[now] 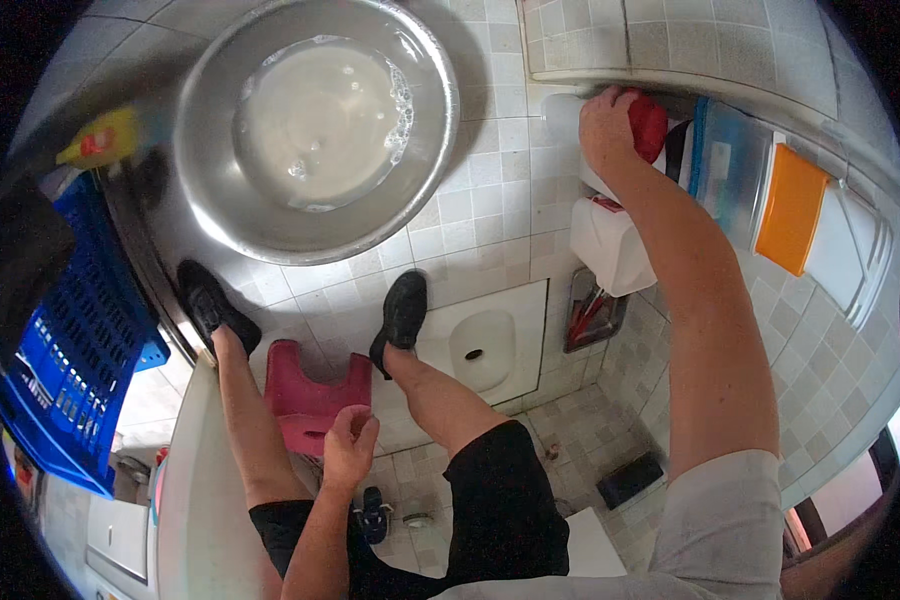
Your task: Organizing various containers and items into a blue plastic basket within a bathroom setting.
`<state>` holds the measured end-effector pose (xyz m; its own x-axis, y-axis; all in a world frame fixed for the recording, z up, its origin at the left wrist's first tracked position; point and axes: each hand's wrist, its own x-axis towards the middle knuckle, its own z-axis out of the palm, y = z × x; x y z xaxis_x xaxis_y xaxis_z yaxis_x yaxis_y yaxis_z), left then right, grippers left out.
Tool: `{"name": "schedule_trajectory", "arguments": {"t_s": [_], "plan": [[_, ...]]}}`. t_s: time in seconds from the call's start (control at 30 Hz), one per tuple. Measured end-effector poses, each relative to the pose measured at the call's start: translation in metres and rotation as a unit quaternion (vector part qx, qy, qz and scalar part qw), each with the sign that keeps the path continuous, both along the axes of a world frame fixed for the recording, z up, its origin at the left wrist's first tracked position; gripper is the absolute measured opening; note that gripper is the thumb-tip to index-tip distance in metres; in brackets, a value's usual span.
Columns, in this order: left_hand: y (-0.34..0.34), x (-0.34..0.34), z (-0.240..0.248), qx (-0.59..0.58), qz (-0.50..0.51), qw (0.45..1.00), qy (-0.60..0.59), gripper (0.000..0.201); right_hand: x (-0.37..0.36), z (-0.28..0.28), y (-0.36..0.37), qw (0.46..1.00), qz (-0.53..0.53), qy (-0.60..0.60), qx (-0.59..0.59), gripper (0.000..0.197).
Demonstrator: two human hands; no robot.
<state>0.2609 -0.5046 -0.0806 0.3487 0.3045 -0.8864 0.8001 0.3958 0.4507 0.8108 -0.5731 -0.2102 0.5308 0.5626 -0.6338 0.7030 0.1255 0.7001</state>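
My right hand reaches to the ledge at the far right, its fingers curled over a rounded red thing whose kind I cannot make out. Just below that hand stands a white plastic jug, partly covered by my forearm. My left hand hangs over the pink plastic stool, fingers loosely bent, a gap showing at the thumb and nothing visible in it. Ahead of my feet, a wide metal basin holds cloudy water with some foam along its edge.
A blue plastic crate stands at the left, a yellow packet above it. Set in the tiled floor is a white squat toilet. Clear bins and an orange board line the right wall. A dark brush-like block lies low right.
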Motion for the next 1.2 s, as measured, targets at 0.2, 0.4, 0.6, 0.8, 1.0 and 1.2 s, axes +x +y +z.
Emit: {"name": "schedule_trajectory", "arguments": {"t_s": [0.2, 0.4, 0.6, 0.8, 1.0, 1.2], "plan": [[-0.012, -0.015, -0.01, -0.017, -0.024, 0.999, 0.021, 0.026, -0.001, 0.016, 0.003, 0.999, -0.023, 0.0, -0.025, 0.044], [-0.003, -0.005, -0.005, -0.039, -0.024, 0.998, 0.047, 0.026, 0.001, 0.018, -0.003, 0.999, -0.033, 0.015, 0.007, 0.044], [0.0, -0.011, -0.003, 0.007, -0.063, 0.998, 0.03, 0.025, -0.005, 0.028, 0.005, 0.995, -0.091, 0.029, 0.013, 0.044], [0.005, -0.015, -0.001, 0.016, -0.07, 0.997, 0.025, 0.025, -0.01, 0.047, 0.012, 0.996, -0.084, 0.041, 0.011, 0.041], [0.009, -0.013, 0.004, 0.006, -0.069, 0.997, 0.021, 0.025, 0.01, 0.041, 0.001, 0.998, -0.031, 0.011, 0.06, 0.035], [0.01, -0.015, 0.005, -0.003, -0.07, 0.997, 0.033, 0.027, 0.017, 0.062, -0.006, 0.994, -0.006, 0.041, 0.106, 0.026]]}}
